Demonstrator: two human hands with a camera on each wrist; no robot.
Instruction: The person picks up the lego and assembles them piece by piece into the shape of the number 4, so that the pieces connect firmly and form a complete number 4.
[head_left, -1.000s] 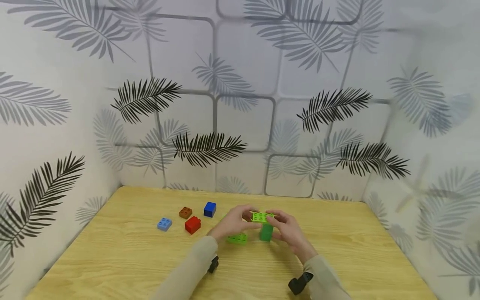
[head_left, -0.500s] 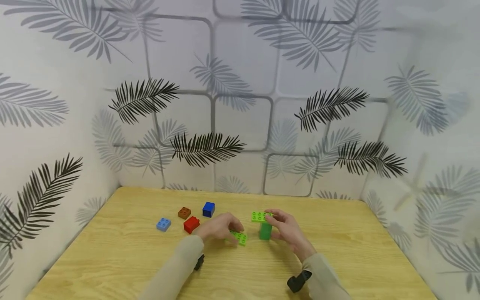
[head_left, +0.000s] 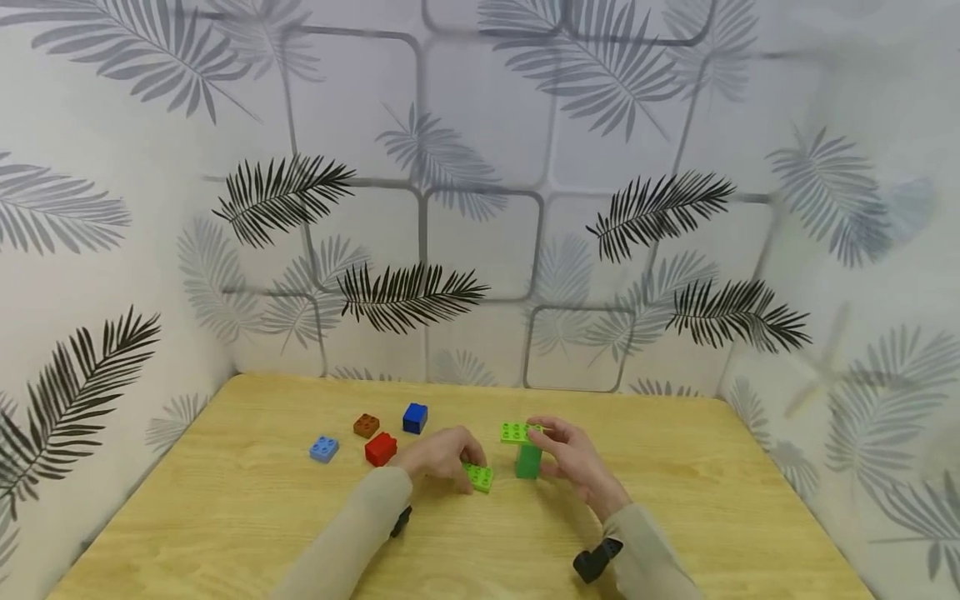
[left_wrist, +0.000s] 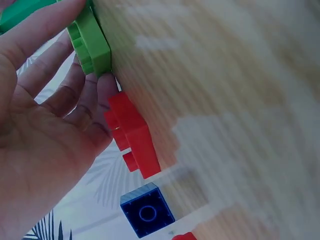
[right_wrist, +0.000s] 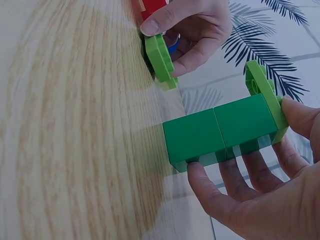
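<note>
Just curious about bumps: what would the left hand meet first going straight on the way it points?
Beyond the lime brick it pinches, the left hand would probably meet the green stack first, though depth is unclear.

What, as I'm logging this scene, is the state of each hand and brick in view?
Left hand: pinching the loose lime brick.
Right hand: holding the green stack.
Loose lime brick: on the table, studs up.
Green stack: two bricks joined, upright.
Top lime brick: on the stack, overhanging leftward.
Red brick: lying loose, orientation unclear.
Dark blue brick: on its side, hollow underside showing.
Light blue brick: studs up.
Brown brick: studs up.
</note>
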